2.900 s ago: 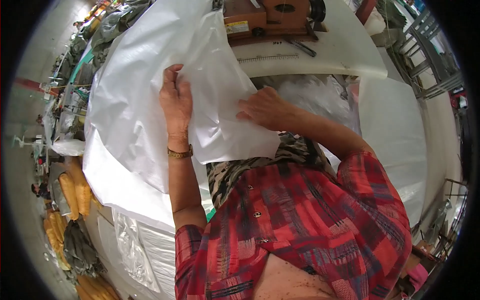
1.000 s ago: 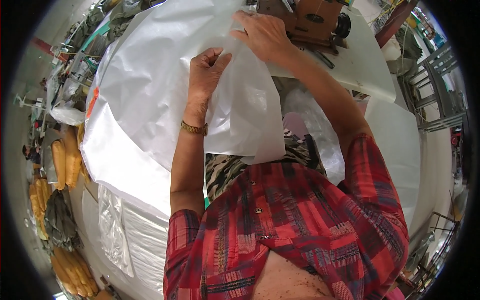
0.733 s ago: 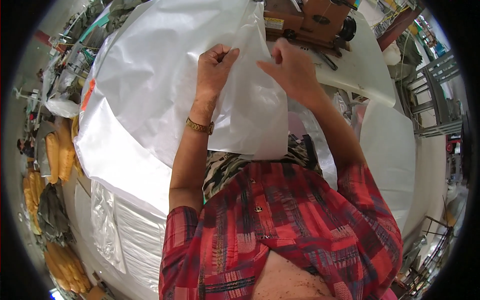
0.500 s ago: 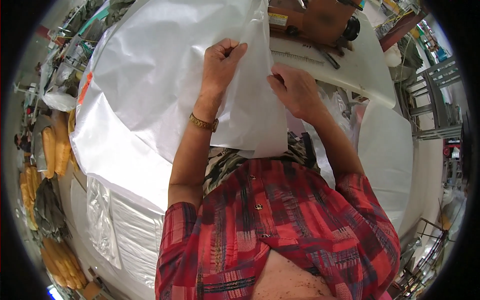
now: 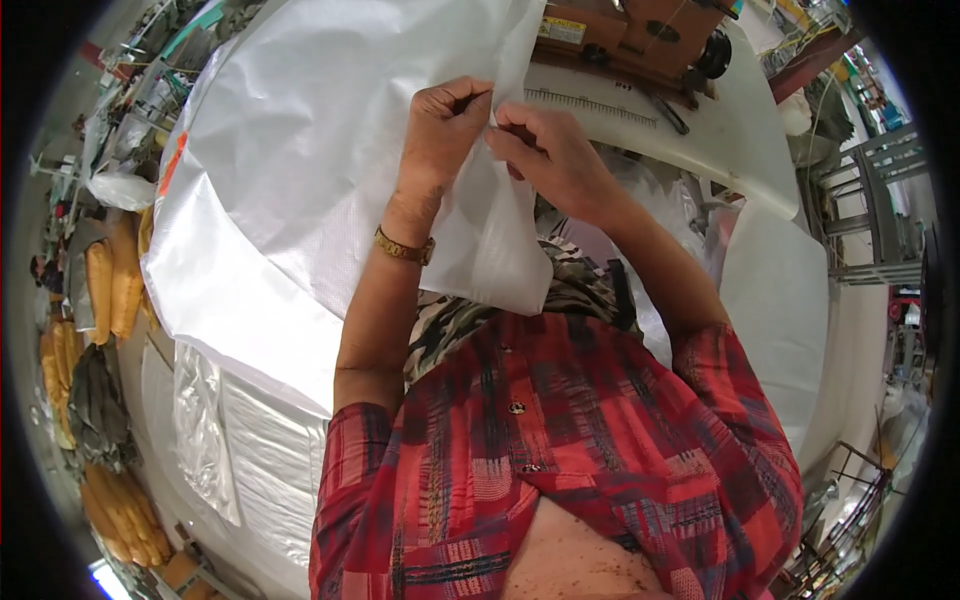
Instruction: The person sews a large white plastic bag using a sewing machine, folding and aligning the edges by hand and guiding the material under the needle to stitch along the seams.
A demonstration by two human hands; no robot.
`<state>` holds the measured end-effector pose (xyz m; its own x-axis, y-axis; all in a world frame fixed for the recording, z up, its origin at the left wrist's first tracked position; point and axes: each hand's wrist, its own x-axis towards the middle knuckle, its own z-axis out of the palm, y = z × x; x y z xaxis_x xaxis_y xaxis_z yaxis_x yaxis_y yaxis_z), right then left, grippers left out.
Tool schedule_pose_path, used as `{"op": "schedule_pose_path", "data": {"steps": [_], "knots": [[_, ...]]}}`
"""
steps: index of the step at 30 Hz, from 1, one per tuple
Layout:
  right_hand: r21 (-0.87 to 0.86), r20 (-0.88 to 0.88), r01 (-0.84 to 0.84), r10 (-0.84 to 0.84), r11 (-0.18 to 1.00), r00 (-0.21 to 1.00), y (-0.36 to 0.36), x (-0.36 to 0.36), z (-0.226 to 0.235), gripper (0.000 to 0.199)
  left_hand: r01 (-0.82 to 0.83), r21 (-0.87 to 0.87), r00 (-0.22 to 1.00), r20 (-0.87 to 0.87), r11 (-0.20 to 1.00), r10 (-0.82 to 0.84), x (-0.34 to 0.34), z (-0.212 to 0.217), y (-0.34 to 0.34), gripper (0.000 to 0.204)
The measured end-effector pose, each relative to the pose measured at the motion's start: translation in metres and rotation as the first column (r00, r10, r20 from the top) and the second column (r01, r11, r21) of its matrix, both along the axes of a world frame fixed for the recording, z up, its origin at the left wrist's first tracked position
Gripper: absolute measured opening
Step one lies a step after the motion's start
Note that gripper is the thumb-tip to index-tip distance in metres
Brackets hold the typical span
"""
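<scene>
Our left hand [image 5: 440, 125] and right hand [image 5: 545, 150] both pinch the edge of the white woven sack [image 5: 300, 180], held up before the sewing machine [image 5: 640, 30]. We judge the slick fabric may slip, misaligning the fold.

The woven sack [image 5: 300, 180] is white and faintly glossy, with a small orange mark near its left edge. The shirt [image 5: 560, 450] is red plaid crossed with dark and pale stripes. The wristband [image 5: 404, 247] is gold. The sewing machine [image 5: 640, 30] is brown, on a white table [image 5: 730, 140].
</scene>
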<state>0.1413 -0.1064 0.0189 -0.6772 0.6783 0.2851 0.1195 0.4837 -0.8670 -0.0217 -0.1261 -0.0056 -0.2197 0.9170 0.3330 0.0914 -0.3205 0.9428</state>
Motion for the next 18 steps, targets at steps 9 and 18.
{"op": "schedule_pose_path", "data": {"steps": [9, 18], "knots": [[0.445, 0.025, 0.118, -0.144, 0.888, 0.989, -0.004, -0.016, -0.013, 0.017, 0.114, -0.183, 0.975, 0.208, 0.976, -0.074, -0.013, 0.004, -0.004, 0.016], [0.186, -0.202, 0.4, -0.363, 0.898, 0.91, -0.01, -0.003, -0.07, 0.021, -0.104, -0.166, 0.92, -0.391, 0.981, 0.032, -0.03, 0.026, -0.008, 0.016]]}}
